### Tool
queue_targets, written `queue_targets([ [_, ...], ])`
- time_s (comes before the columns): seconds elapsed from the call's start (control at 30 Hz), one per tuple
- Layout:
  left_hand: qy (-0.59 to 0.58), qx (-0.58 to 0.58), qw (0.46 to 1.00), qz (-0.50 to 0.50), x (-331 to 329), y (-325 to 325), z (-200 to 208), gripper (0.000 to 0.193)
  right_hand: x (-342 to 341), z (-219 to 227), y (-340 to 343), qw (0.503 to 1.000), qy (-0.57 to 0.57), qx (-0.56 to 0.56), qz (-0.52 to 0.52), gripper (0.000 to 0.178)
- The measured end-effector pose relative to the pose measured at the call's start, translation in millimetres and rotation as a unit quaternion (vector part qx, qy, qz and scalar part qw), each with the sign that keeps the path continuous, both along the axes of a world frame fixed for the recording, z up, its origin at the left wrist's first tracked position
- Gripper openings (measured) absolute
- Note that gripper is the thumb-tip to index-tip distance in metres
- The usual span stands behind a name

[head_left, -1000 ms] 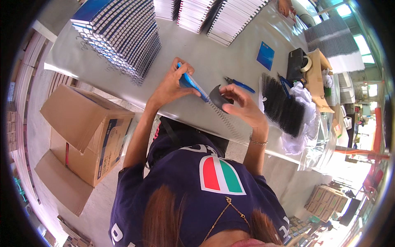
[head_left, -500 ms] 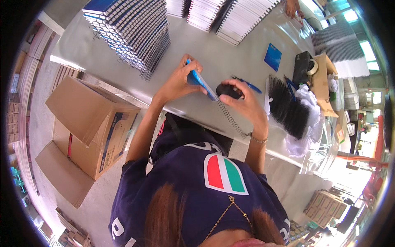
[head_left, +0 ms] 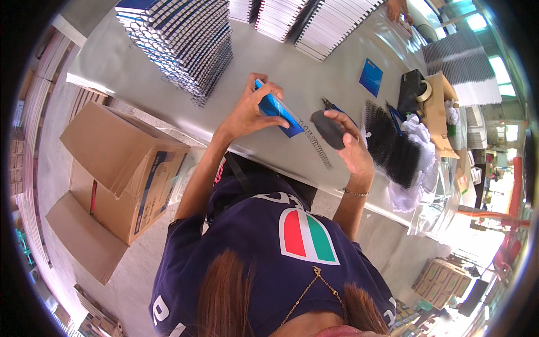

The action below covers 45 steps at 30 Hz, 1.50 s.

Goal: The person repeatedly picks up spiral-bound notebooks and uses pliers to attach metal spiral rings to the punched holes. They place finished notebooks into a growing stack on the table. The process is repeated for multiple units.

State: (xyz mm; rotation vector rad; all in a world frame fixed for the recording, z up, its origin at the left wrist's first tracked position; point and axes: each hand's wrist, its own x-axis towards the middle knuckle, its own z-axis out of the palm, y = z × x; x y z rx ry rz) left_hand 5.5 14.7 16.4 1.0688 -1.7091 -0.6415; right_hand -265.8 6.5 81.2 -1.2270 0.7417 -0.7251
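Note:
My left hand (head_left: 255, 109) grips a blue-covered notebook (head_left: 275, 109) by its side, thumb across the cover. From the notebook's right end a dark spiral binding wire (head_left: 316, 145) sticks out, its free end hanging over the table's near edge. In my right hand (head_left: 353, 147) is a dark, flat, oval pad (head_left: 328, 129), held between fingers and thumb, just right of the wire and apart from it. I cannot make out what kind of pad it is. Behind that hand lie blue-handled pliers (head_left: 331, 105), partly hidden by it.
A tall stack of spiral notebooks (head_left: 185, 45) stands at the left, white bound stacks (head_left: 331, 25) at the back. Several dark spiral wires (head_left: 393, 143) lie at the right beside crumpled white plastic (head_left: 418, 146). An opened cardboard box (head_left: 129, 168) sits left; another person's hand (head_left: 397, 10) is at the far right.
My right hand has moved right and slightly down with the dark pad, away from the notebook's end. The notebook has tilted, showing more cover, and the wire's free end sits further left.

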Motion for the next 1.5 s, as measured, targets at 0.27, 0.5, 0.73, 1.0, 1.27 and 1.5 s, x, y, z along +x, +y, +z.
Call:
queue_targets([
  [0.27, 0.023, -0.002, 1.0, -0.007, 1.2, -1.7, -4.8, 0.061, 14.7, 15.4, -3.8, 0.994, 0.066, -0.011, 0.088, 0.047],
  [0.5, 0.008, -0.009, 1.0, -0.02, 6.9, -7.2, 1.9, 0.056, 22.1, 16.0, 0.2, 0.961, 0.221, -0.155, 0.053, 0.046],
  [0.73, 0.021, 0.028, 0.999, -0.031, 9.8, -7.5, 5.7, 0.059, 36.0, 24.3, -2.0, 0.946, 0.262, -0.191, 0.018, 0.048],
  [1.0, 0.004, 0.045, 0.999, -0.03, 12.9, -4.0, 15.4, 0.055, 34.8, 38.6, -5.2, 0.982, 0.126, -0.079, 0.117, 0.057],
  [1.27, 0.006, 0.031, 0.998, -0.05, 12.8, -6.7, 10.2, 0.052, 29.6, 33.1, -12.3, 0.974, 0.195, -0.058, 0.102, 0.057],
  [1.5, 0.028, 0.061, 0.996, -0.061, 10.5, -8.3, 8.8, 0.058, 32.6, 42.1, -13.6, 0.978, 0.131, -0.036, 0.16, 0.063],
])
